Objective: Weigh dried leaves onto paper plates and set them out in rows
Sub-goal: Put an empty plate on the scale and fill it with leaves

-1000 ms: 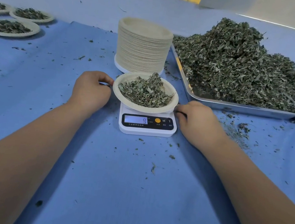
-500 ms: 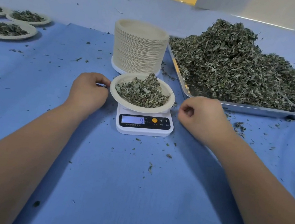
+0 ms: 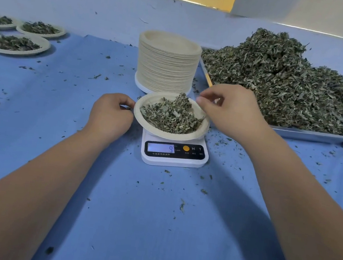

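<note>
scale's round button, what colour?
Orange, on the scale's black panel right of the display; clearest in the head view.

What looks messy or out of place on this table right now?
Loose leaf crumbs are scattered over the blue cloth, thickest right of the scale beside the metal tray. The plate sits off-centre on the scale, overhanging its left edge. Nothing looks damaged.
</note>
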`<state>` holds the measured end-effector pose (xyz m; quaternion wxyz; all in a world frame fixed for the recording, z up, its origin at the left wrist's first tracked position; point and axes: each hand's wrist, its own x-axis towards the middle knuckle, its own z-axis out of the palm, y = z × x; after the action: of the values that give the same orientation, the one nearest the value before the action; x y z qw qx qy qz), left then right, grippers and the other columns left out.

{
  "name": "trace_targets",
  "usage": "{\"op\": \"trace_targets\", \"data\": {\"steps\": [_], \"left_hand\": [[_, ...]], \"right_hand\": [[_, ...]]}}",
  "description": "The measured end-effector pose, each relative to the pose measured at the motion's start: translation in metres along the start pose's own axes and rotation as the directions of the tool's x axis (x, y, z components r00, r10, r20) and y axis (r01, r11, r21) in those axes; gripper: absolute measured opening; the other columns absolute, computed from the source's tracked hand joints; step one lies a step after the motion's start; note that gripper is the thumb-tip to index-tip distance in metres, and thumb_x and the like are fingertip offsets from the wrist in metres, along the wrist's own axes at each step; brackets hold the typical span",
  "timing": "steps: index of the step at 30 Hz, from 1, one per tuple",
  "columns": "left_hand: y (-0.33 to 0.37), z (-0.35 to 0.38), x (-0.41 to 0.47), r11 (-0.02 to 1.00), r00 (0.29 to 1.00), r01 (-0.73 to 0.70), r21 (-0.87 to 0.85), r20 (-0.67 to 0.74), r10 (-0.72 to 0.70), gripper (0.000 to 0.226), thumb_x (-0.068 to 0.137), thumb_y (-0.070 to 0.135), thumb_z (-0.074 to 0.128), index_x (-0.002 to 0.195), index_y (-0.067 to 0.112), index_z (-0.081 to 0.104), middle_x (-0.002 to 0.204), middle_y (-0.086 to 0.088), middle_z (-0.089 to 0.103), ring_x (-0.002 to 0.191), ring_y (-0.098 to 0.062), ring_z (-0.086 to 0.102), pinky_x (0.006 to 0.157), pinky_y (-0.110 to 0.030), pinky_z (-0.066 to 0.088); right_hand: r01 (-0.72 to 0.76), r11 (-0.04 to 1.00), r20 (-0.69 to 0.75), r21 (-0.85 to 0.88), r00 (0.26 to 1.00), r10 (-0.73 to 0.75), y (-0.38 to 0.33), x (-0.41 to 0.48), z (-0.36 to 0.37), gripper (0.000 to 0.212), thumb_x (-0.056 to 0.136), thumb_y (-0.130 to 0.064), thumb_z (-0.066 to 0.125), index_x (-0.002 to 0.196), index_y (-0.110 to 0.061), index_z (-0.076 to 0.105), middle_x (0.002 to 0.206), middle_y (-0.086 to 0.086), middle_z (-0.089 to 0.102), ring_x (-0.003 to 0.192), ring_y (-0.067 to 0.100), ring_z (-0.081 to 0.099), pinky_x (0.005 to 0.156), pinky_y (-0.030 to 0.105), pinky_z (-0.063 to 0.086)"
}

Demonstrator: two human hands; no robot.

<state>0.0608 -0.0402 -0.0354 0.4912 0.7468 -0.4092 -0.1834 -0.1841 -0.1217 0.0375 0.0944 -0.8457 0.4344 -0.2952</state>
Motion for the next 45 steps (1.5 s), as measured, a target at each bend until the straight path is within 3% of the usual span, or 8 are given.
{"op": "trace_targets", "data": {"steps": [7,10,17,28,35,40,43,45], "left_hand": [[-0.001,0.001,0.001,1.0,1.0,-0.003,0.014,0.006,0.003,0.04,0.075,0.002,0.048,0.075,0.031,0.075,0.061,0.018,0.067,0.043,-0.003,0.047,0.04,-0.016,0.035],[-0.002,0.001,0.002,1.0,1.0,-0.007,0.02,0.012,0.007,0.038,0.077,0.003,0.049,0.077,0.03,0.075,0.063,0.014,0.068,0.042,-0.004,0.046,0.048,-0.021,0.036],[-0.003,0.001,0.002,1.0,1.0,-0.004,0.015,0.019,0.004,0.037,0.076,0.002,0.049,0.076,0.029,0.074,0.064,0.01,0.069,0.04,-0.005,0.044,0.041,-0.017,0.035],[-0.003,0.003,0.003,1.0,1.0,-0.018,0.013,0.019,0.017,0.035,0.078,0.003,0.051,0.073,0.029,0.074,0.071,0.008,0.071,0.043,-0.002,0.047,0.05,-0.022,0.036],[-0.004,0.002,0.003,0.999,0.999,-0.031,0.012,0.022,0.03,0.031,0.08,0.004,0.055,0.074,0.028,0.074,0.074,0.007,0.073,0.052,-0.004,0.051,0.053,-0.021,0.039],[-0.004,0.002,0.003,0.999,0.999,-0.029,0.013,0.025,0.029,0.033,0.077,0.004,0.051,0.075,0.028,0.074,0.07,0.008,0.071,0.043,-0.002,0.047,0.044,-0.017,0.036],[-0.005,0.003,0.003,1.0,0.999,-0.026,0.006,0.03,0.025,0.033,0.075,0.005,0.051,0.075,0.029,0.074,0.07,0.007,0.072,0.044,-0.003,0.047,0.051,-0.022,0.039],[-0.005,0.003,0.004,1.0,0.999,-0.027,0.009,0.03,0.026,0.034,0.074,0.006,0.051,0.073,0.031,0.074,0.068,0.009,0.072,0.044,-0.003,0.048,0.052,-0.022,0.039]], "right_hand": [[0.022,0.992,0.369,-0.123,0.929,0.025,-0.044,0.024,0.008,0.061,0.094,-0.074,0.041,0.142,-0.038,0.052,0.137,-0.002,0.059,0.127,0.02,0.053,0.093,0.031,0.04],[0.027,0.987,0.439,-0.16,0.897,0.047,-0.056,0.029,0.015,0.057,0.093,-0.07,0.048,0.138,-0.035,0.057,0.135,-0.004,0.059,0.123,0.019,0.054,0.091,0.03,0.041],[0.038,0.999,0.31,-0.032,0.95,-0.026,-0.057,0.037,0.018,0.011,0.094,-0.03,0.069,0.092,-0.023,0.077,0.077,-0.018,0.061,0.074,0.0,0.056,0.06,0.014,0.042],[0.056,0.997,0.141,0.049,0.988,-0.062,-0.054,0.032,0.008,0.014,0.096,-0.035,0.065,0.094,-0.023,0.073,0.081,-0.015,0.064,0.074,-0.001,0.056,0.066,0.021,0.045],[0.018,0.986,0.432,-0.168,0.9,0.057,-0.057,0.03,0.024,0.059,0.085,-0.084,0.042,0.107,-0.035,0.065,0.095,-0.012,0.061,0.092,0.013,0.056,0.069,0.031,0.04],[0.062,0.991,0.348,-0.115,0.937,-0.018,-0.056,0.03,0.03,0.021,0.092,-0.045,0.07,0.103,-0.028,0.074,0.096,-0.011,0.063,0.1,0.014,0.06,0.072,0.025,0.041],[0.025,1.0,0.205,0.006,0.978,-0.026,-0.054,0.032,0.027,0.013,0.091,-0.039,0.072,0.099,-0.029,0.076,0.092,-0.016,0.065,0.094,0.008,0.059,0.066,0.014,0.039],[0.031,0.998,0.111,0.048,0.993,-0.036,-0.051,0.033,0.024,0.014,0.092,-0.039,0.071,0.1,-0.03,0.075,0.089,-0.017,0.063,0.093,0.006,0.057,0.071,0.019,0.039]]}}
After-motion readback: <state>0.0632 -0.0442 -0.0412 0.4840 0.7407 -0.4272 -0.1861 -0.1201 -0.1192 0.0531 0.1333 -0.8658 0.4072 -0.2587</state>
